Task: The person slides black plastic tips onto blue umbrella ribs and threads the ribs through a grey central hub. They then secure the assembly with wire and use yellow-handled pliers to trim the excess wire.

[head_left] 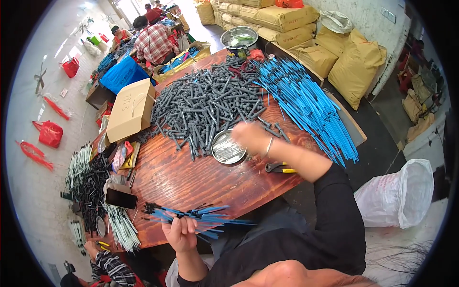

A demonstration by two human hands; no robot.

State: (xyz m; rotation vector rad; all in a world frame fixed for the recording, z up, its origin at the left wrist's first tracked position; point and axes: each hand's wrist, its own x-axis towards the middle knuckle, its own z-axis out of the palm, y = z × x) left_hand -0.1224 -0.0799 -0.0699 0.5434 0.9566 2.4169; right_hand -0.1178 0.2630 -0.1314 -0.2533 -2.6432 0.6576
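Note:
My left hand (180, 232) is closed around a bundle of thin blue rods (213, 221) with black ends, held low at the table's near edge. My right hand (252, 138), smeared by motion, is at the right side of a round metal bowl (213, 154). Thin silvery pins (226, 149) lie in that bowl. Whether the right fingers grip anything does not show. Behind the bowl spreads a large heap of dark grey tubular plastic parts (205, 103). To its right lies a big pile of blue rods with black ends (311, 110).
Yellow-handled pliers (281, 168) lie by my right forearm. On the left are a cardboard box (130, 111), a phone (121, 198) and pale rods (122, 227). A co-worker's hand (92, 248) shows lower left. A white sack (382, 198) stands right; yellow sacks (356, 69) sit behind.

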